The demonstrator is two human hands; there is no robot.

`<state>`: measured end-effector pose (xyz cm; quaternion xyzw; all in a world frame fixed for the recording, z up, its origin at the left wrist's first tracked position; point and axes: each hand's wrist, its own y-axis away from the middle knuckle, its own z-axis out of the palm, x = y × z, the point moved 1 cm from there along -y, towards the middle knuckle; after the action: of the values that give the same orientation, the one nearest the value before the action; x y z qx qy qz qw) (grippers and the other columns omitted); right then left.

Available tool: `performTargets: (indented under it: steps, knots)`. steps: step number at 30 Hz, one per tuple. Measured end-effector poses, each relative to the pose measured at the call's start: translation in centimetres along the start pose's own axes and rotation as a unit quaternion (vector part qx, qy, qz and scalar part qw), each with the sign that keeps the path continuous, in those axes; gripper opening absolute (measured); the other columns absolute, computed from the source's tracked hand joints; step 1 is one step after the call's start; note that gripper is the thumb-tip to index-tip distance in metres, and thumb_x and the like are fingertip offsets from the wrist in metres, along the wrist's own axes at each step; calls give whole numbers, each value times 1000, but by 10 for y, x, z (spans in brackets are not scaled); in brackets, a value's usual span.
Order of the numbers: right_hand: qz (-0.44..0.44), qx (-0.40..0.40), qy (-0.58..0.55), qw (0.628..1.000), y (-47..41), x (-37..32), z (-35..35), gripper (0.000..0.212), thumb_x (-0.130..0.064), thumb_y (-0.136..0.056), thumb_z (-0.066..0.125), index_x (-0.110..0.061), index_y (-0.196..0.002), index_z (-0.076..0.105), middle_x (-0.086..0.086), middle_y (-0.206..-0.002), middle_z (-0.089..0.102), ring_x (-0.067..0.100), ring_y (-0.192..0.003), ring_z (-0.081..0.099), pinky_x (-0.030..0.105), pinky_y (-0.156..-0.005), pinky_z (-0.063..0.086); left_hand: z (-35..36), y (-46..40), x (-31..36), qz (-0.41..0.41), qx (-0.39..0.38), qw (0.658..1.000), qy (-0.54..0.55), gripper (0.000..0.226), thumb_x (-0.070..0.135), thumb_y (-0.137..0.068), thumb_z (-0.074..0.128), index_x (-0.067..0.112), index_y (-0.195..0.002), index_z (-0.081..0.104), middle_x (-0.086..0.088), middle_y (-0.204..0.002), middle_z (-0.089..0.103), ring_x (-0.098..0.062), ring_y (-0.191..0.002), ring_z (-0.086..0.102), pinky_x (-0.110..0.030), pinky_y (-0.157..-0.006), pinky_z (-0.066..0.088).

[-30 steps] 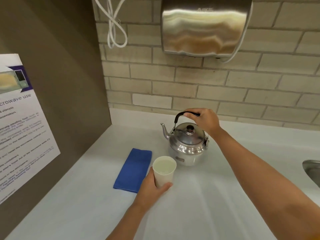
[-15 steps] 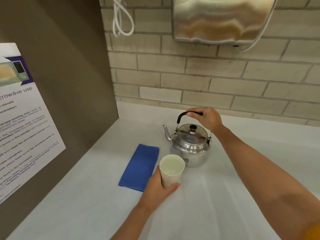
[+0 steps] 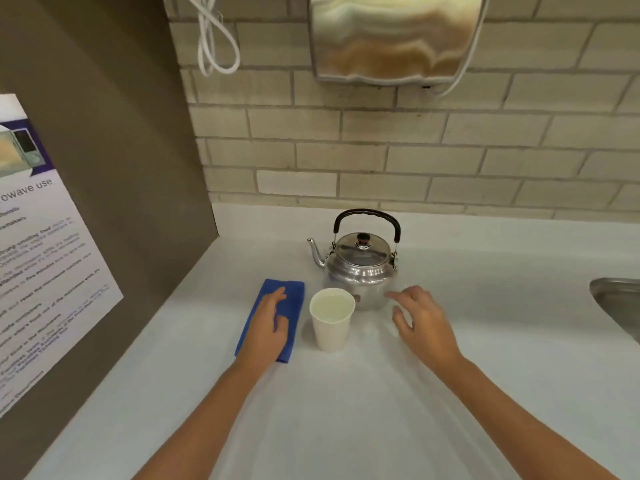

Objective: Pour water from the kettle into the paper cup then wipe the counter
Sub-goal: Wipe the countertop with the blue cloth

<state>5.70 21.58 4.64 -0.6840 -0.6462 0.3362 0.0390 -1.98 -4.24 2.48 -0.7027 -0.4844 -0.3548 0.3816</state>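
A shiny steel kettle with a black handle stands upright on the white counter, spout pointing left. In front of it a white paper cup holds water and stands free. To the cup's left lies a folded blue cloth. My left hand rests flat on the cloth, fingers spread. My right hand hovers open to the right of the cup, just in front of the kettle, holding nothing.
A brown panel with a microwave notice walls off the left side. Brick wall behind carries a steel hand dryer and a looped white cable. A steel sink edge shows at far right.
My right hand let go of the kettle handle and drew back toward me. My left hand released the cup and moved left onto the blue cloth.
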Motion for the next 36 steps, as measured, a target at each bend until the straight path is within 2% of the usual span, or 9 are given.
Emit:
performTargets:
  steps: [4, 7, 9, 16, 20, 26, 29, 32, 36]
  knots:
    - [56, -116, 77, 989, 55, 23, 16, 32, -28, -92, 51, -30, -123, 57, 3, -132, 51, 21, -123, 46, 40, -100, 36, -3, -50, -15, 48, -50, 972, -225, 43, 10, -96, 35, 6, -138, 35, -11, -147, 35, -26, -132, 36, -32, -110, 27]
    - [58, -125, 100, 985, 63, 28, 21, 35, -35, -94, 45, -35, -128, 51, -4, -139, 45, 14, -132, 36, 36, -106, 25, 10, -63, -35, 59, -115, 916, -379, 46, 21, -98, 28, 13, -143, 26, -8, -154, 24, -26, -141, 20, -37, -117, 14]
    - [61, -122, 104, 985, 62, 27, 22, 36, -36, -94, 45, -35, -129, 50, -4, -139, 44, 13, -133, 34, 37, -107, 24, 14, -61, -43, 51, -113, 899, -421, 47, 25, -98, 25, 16, -145, 21, -7, -156, 18, -25, -144, 14, -39, -118, 9]
    - [81, -149, 94, 981, 63, 27, 23, 37, -39, -95, 41, -37, -132, 46, -2, -146, 37, 15, -138, 25, 41, -113, 19, -32, 20, -65, 109, -146, 906, -383, 49, 26, -98, 23, 23, -146, 15, 0, -158, 10, -18, -146, 5, -33, -119, 3]
    - [117, -166, 78, 976, 66, 26, 22, 40, -39, -96, 35, -36, -136, 41, 1, -151, 30, 22, -143, 14, 42, -118, 12, -61, 36, -67, 11, -100, 910, -403, 50, 27, -98, 22, 21, -147, 11, -5, -158, 5, -22, -146, 3, -36, -120, 4]
    - [150, -149, 45, 976, 73, 14, 16, 44, -33, -99, 31, -27, -143, 30, 9, -154, 23, 28, -144, 8, 42, -119, 9, 29, 97, -7, -133, 23, 899, -417, 54, 26, -97, 20, 9, -146, 5, -18, -157, 6, -36, -144, 6, -44, -119, 4]
    - [126, -171, 25, 977, 79, 10, 11, 44, -32, -99, 31, -27, -143, 29, 8, -154, 21, 27, -144, 7, 42, -119, 8, 80, 134, 27, -95, 9, 909, -405, 56, 28, -96, 20, 8, -145, 4, -18, -156, 6, -37, -144, 5, -45, -118, 3]
    - [86, -203, 37, 975, 84, 17, 2, 44, -36, -99, 27, -31, -143, 26, 4, -156, 18, 24, -145, 4, 44, -118, 5, 85, 149, 28, -27, -67, 917, -391, 54, 29, -97, 18, 13, -146, 3, -12, -158, 0, -30, -145, -2, -40, -119, -1]
    - [83, -199, 61, 975, 84, 50, -25, 45, -38, -99, 23, -34, -143, 24, 0, -156, 17, 22, -145, 4, 44, -118, 3, 49, 145, 13, -75, -25, 921, -381, 52, 29, -98, 19, 17, -146, 5, -9, -158, 1, -25, -146, 0, -37, -120, 0]
